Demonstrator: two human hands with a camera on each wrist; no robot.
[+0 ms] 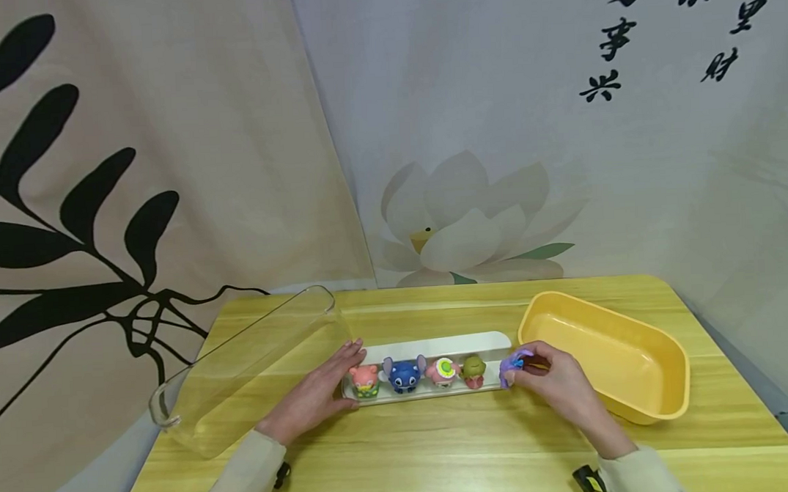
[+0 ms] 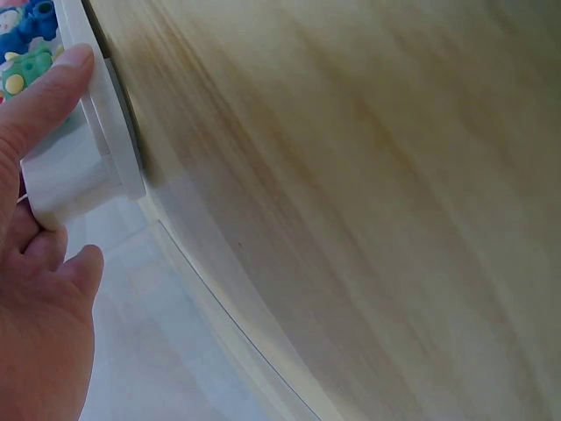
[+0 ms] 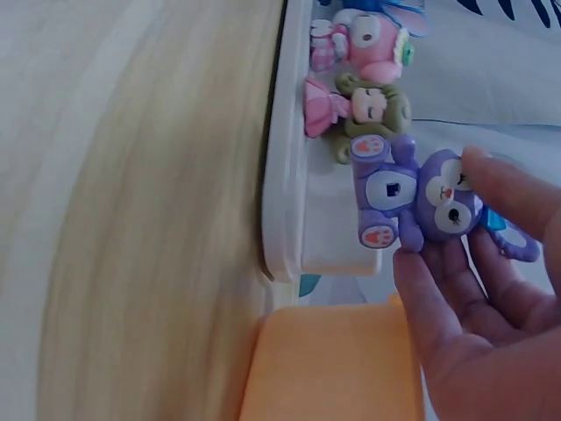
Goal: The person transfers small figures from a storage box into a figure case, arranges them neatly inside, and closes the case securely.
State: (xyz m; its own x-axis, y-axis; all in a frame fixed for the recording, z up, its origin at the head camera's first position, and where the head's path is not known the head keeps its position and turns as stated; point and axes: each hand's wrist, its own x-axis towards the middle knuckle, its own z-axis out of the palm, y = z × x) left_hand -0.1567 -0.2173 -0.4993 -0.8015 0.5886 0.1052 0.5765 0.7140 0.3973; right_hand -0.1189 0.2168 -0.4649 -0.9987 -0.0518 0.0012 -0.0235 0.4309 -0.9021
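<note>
A long white tray (image 1: pixel 438 345) holds a row of small toy figurines: a pink one (image 1: pixel 364 379), a blue big-eared one (image 1: pixel 403 376), a pink one with a flower-like top (image 1: pixel 443 372) and a green-haired doll (image 3: pixel 370 105) in a pink dress. My left hand (image 1: pixel 316 395) grips the tray's left end, its thumb (image 2: pixel 54 92) on the near rim. Between the thumb and fingers of my right hand (image 1: pixel 560 382) is a purple animal figurine (image 3: pixel 392 189) with pink foot pads. It is over the tray's right end, beside the doll.
A yellow basin (image 1: pixel 626 349) stands on the wooden table (image 1: pixel 403 458), right of the tray and close to my right hand. At the left lies a large clear plastic cover (image 1: pixel 241 370), partly behind my left hand. A printed curtain (image 1: pixel 481 125) hangs behind the table.
</note>
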